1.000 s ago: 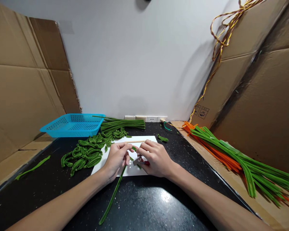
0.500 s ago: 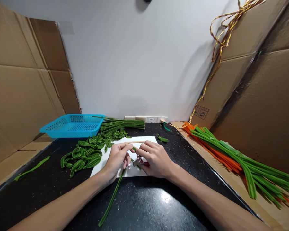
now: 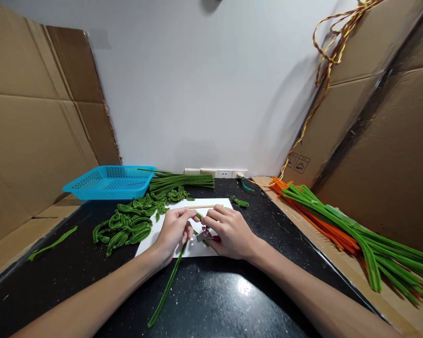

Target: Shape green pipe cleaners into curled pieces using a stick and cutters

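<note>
Green strip (image 3: 168, 288) trails below curled left hand (image 3: 172, 232).

Hands (image 3: 172, 232): 2
Basket (image 3: 109, 194): just 1
White sheet (image 3: 196, 251): 1
Wooden stick (image 3: 203, 206): 1
Metal tool (image 3: 201, 236): 1
Green loops (image 3: 123, 225): loads, uncountable lol
Fuzzy bundles (image 3: 183, 181): 3

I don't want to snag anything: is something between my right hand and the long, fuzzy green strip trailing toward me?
Yes: the small, silver metal tool with a red part in your right hand lies on the side facing the strip.
</note>
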### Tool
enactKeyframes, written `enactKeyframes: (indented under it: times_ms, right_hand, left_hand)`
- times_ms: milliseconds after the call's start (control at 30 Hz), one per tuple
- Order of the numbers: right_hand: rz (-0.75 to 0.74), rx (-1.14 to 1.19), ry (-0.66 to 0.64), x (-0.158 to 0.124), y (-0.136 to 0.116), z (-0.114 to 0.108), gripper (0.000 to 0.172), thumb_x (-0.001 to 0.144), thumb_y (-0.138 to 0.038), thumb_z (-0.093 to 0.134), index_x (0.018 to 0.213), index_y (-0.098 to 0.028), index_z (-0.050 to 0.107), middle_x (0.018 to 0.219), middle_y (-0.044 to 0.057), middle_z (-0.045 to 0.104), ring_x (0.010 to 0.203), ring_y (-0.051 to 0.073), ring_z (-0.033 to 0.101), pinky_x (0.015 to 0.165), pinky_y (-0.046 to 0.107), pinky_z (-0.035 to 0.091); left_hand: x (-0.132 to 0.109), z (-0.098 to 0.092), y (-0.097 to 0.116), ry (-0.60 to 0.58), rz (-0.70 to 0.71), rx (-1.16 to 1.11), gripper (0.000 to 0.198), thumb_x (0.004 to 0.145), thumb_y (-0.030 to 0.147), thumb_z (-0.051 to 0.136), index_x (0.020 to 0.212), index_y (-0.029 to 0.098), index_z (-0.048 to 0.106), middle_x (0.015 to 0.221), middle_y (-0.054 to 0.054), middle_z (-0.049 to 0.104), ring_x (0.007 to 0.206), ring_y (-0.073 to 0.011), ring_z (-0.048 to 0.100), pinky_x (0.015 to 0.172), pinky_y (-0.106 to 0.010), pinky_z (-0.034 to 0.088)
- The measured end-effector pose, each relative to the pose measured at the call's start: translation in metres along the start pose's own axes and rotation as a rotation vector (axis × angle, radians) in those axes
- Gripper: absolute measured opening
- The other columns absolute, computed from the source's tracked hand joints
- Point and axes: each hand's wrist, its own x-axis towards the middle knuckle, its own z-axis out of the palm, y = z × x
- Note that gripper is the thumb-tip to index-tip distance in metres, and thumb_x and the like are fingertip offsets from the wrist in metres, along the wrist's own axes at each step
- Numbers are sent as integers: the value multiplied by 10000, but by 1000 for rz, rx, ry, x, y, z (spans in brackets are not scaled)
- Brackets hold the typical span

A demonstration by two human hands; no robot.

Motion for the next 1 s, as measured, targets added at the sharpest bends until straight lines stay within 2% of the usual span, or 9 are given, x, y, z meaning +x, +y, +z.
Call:
enactKeyframes:
  times_ms: [233,367,467,567,733,1000]
  right_hand:
    - [45,-2,-135,4,0,-3,143,869,-324,649,938,-198,646,937,58,690,869,218,554,741,337,411]
    - [215,-35,-224,5,5,-3,280,945,-473,611,908,-199,655,954,78,700,906,237,600,729,335,419]
    - [360,-34,-278,4,12,-1,331,974,-510,573,906,-199,664,948,87,702,908,244,626,666,314,404]
    - [444,-32,-306,2,17,0,373,981,-545,549,909,-195,655,938,90,695,902,249,633,612,304,377]
    - [408,-18,-289,1,17,7,423,995,-596,496,961,-195,627,977,83,666,905,236,607,646,306,399]
    - [377,42,-264,-2,17,16,338,988,-563,542,1003,-228,586,1095,68,621,1005,234,568,584,285,403]
  left_hand:
    - [-2,-2,5,78,7,-24,297,755,419,706,681,138,645,480,12,545,343,-57,393,348,-166,229]
    - [-2,-3,7,177,66,-65,310,759,430,718,680,140,641,524,15,538,383,-54,391,366,-171,213]
    - [-1,-4,6,233,106,-103,300,769,416,718,676,144,629,496,38,487,389,-46,365,386,-170,221]
    - [0,-6,6,253,122,-118,289,789,409,705,687,153,618,471,52,449,397,-51,361,397,-169,235]
    - [0,-6,5,246,120,-121,288,788,406,703,684,154,611,468,56,433,397,-51,359,398,-166,220]
    - [-1,-2,8,200,103,-82,325,756,437,716,664,141,617,530,19,529,388,-42,379,378,-163,195]
